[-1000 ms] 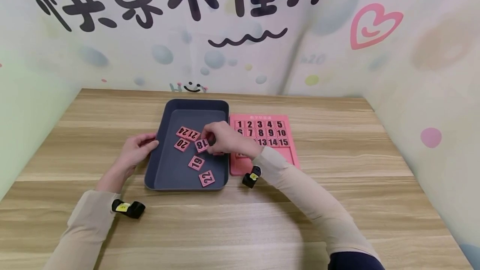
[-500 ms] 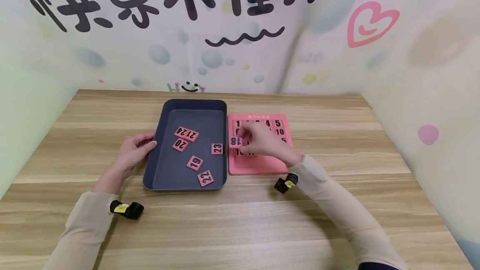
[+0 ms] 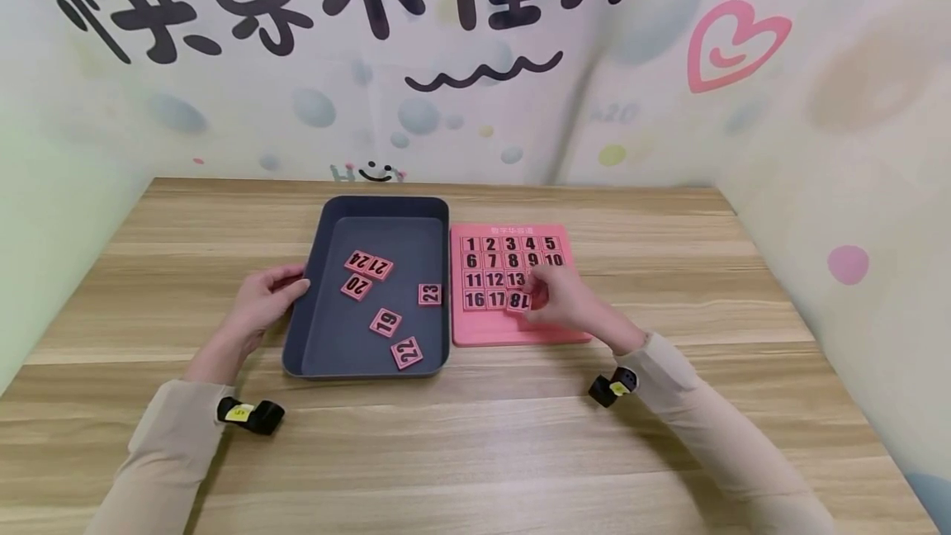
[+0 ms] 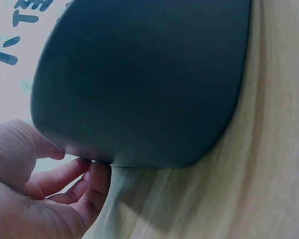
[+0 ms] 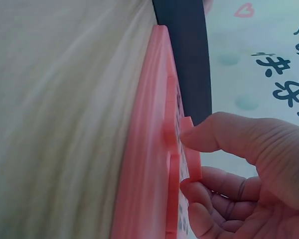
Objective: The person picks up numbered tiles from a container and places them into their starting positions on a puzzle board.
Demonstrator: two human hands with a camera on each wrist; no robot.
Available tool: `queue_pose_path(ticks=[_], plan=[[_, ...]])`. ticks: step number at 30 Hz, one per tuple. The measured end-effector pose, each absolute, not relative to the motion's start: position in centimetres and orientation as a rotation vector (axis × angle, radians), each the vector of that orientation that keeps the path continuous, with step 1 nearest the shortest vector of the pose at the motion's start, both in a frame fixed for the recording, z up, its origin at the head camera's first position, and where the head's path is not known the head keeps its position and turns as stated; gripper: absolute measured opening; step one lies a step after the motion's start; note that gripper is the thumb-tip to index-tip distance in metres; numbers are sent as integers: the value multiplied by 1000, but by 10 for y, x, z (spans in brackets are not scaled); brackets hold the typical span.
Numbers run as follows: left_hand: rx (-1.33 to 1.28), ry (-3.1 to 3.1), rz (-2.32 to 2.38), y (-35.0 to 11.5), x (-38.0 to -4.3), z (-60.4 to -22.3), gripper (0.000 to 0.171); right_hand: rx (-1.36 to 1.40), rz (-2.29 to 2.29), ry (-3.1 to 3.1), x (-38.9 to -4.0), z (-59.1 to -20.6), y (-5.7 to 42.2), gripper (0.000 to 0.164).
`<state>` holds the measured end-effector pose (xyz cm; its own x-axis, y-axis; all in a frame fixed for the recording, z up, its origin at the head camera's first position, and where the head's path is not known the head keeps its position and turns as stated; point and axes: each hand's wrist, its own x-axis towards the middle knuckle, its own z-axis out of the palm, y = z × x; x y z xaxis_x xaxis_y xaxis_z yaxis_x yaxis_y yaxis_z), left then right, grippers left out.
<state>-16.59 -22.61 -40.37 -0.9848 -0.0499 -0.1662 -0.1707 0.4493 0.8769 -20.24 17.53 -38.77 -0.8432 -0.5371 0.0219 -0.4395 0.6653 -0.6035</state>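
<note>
My right hand (image 3: 560, 300) pinches a pink number tile marked 18 (image 3: 518, 301) between thumb and fingers. In the head view its number reads upside down. It sits beside tile 17 (image 3: 496, 300) over the pink number board (image 3: 490, 335); the right wrist view shows the held tile (image 5: 192, 154) tilted and slightly raised from the board's tiles. My left hand (image 3: 263, 304) holds the left rim of the dark blue tray (image 3: 327, 345), thumb and fingers at its edge. Loose tiles lie in the tray, including 23 (image 3: 429, 295), 19 (image 3: 385, 322) and 22 (image 3: 406, 352).
Tiles 20 (image 3: 357, 286), 21 (image 3: 380, 268) and 24 (image 3: 358, 260) lie close together in the tray. The board stands against the tray's right side. Both are on a wooden table (image 3: 446, 452) before a printed wall (image 3: 475, 139).
My right hand has taken tile 18 out of the tray and carried it right, across the board, to beside tile 17. My left hand stays at the tray's rim.
</note>
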Motion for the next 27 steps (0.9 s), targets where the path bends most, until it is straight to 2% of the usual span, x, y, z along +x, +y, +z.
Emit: queue_pose_path(ticks=[15,27], plan=[[-180,2574,1573,-226,-166,-403,47,-647,-737,2717,-201,-390,178,29],[-164,2554,1621,-227,-165,-404,47,-908,-693,2598,-206,-382,183,38]])
